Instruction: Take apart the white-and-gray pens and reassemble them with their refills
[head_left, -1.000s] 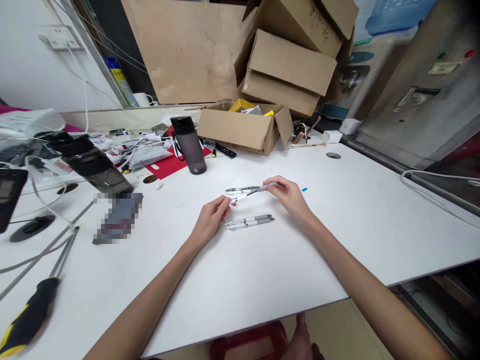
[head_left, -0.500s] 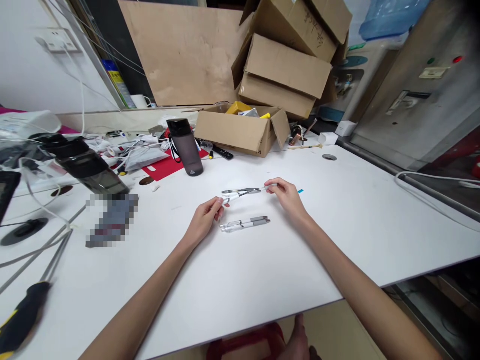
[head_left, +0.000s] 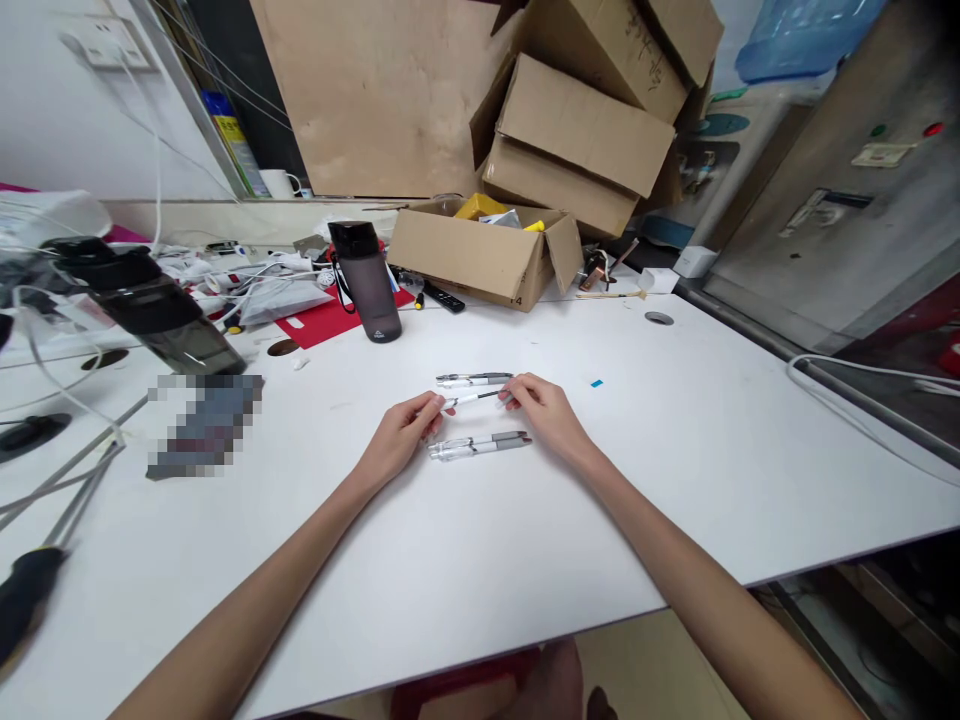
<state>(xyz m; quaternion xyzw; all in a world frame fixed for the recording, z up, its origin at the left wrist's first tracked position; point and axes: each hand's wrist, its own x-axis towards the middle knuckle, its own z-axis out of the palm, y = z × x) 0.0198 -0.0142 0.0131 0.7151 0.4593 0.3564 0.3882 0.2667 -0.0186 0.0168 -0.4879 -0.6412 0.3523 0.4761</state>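
A: Item one, the thin pen part?

B: Slim white-and-grey pen part [head_left: 471, 399], held level just above the bench [head_left: 525, 560]. Left hand [head_left: 396, 447] pinches its left tip between fingertips; right hand [head_left: 546, 418] pinches the right end. Both hands narrow, closed on that one piece, which spans the gap between them.

A: Items beside it?

B: Two whole pens. Upper pen [head_left: 474, 380], clear barrel with grey grip, lies just beyond the hands, apart from both. Lower pen [head_left: 478, 445], same make, lies just nearer than the held part, between the two hands, its grey end close by the right palm; contact cannot be told.

A: Surface?

B: Bench top, smooth matte white, flat, straight front edge. Small blue fleck [head_left: 596, 383] right of the right hand.

A: Containers?

B: Smoky translucent bottle [head_left: 364, 283], black lid, upright, well beyond the left hand; contents not discernible. Larger dark bottle [head_left: 142, 305], tilted in view, far left. Open cardboard box [head_left: 480, 258], brown corrugated, flaps out, beyond both hands; holds a yellow object [head_left: 480, 207] and pale packets. Closed cardboard boxes [head_left: 585, 140] stacked askew behind it.

A: Remainder?

B: Red sheet [head_left: 322, 322] and white cables [head_left: 247, 280] left of the smoky bottle.
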